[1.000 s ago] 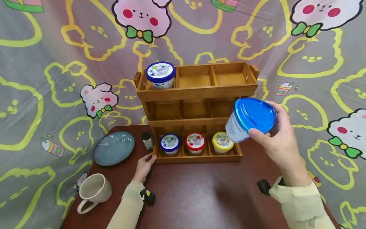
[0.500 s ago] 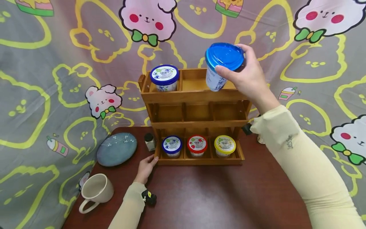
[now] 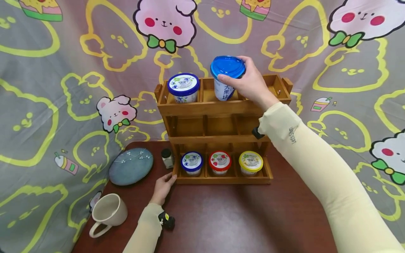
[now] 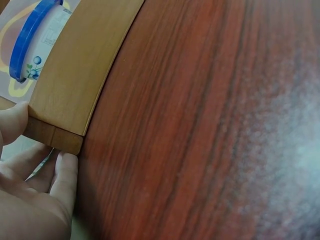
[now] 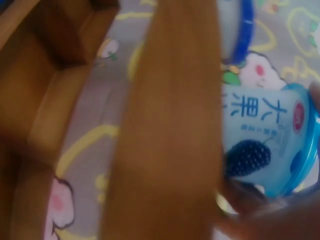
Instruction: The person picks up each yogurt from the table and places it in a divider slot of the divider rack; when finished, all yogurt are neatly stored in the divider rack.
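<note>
My right hand [image 3: 251, 84] holds a yogurt cup [image 3: 222, 90] by its blue lid, thumb in front. The cup is upright at the middle compartment of the wooden rack's [image 3: 202, 109] top tier, its base hidden behind the front board. In the right wrist view, the cup [image 5: 260, 135] shows a blackberry picture and stands behind that blurred board. Down at the rack's lower left corner, my left hand [image 3: 162, 189] grips the bottom tier's end, with thumb and fingers on either side of the wood in the left wrist view. A blue-lidded tub [image 3: 183, 86] occupies the top left compartment.
On the bottom tier sit a blue-lidded tub [image 3: 192, 162], a red-lidded tub [image 3: 219, 161] and a yellow-lidded tub [image 3: 250, 162]. Left of the rack are a small black-capped jar [image 3: 167, 158], a blue-grey plate [image 3: 131, 168] and a beige mug [image 3: 110, 211]. A patterned curtain hangs behind.
My right hand has carried the yogurt cup from the rack's right side up and leftward, then down to the top tier's middle compartment. My left hand has stayed at the rack's corner.
</note>
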A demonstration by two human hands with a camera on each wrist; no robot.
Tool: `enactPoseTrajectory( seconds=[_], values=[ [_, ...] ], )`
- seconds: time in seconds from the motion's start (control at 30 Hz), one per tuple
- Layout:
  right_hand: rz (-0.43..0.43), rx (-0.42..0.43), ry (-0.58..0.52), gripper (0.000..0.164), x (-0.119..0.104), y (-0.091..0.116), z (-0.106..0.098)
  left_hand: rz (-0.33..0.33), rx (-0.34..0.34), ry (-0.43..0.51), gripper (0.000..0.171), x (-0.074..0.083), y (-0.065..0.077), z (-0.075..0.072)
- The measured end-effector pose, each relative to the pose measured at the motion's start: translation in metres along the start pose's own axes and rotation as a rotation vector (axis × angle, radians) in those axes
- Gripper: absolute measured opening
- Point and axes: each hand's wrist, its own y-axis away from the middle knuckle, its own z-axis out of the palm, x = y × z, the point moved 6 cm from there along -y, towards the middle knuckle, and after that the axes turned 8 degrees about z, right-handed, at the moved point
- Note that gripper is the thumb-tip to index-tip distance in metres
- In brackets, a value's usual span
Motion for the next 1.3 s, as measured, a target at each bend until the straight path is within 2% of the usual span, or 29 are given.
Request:
enactPoseTrajectory(
  seconds=[0.17, 0.47, 0.8, 1.07, 1.2, 1.3],
  values=[
    [-0.029, -0.045, 0.081, 0.100, 0.009, -0.002, 0.013, 0.004, 0.003, -0.001, 0.053, -0.001, 0.000, 0.001],
    [-0.042, -0.092, 0.064, 0.099, 0.014, -0.004, 0.019, 0.015, 0.010, -0.019, 0.053, 0.000, 0.002, 0.000],
    [-0.025, -0.092, 0.072, 0.102, 0.010, -0.006, 0.019, 0.029, 0.005, -0.015, 0.053, 0.003, 0.002, 0.000],
    [-0.010, -0.109, 0.069, 0.105, 0.009, -0.006, 0.022, 0.021, 0.022, -0.013, 0.051, -0.002, 0.002, -0.002],
    [-0.020, -0.108, 0.111, 0.105, 0.006, -0.002, 0.015, 0.024, 0.017, -0.018, 0.053, -0.002, 0.002, -0.001],
    [-0.059, -0.077, 0.107, 0.099, 0.001, 0.004, -0.002, 0.019, 0.009, -0.010, 0.052, -0.001, 0.001, 0.001]
  ],
)
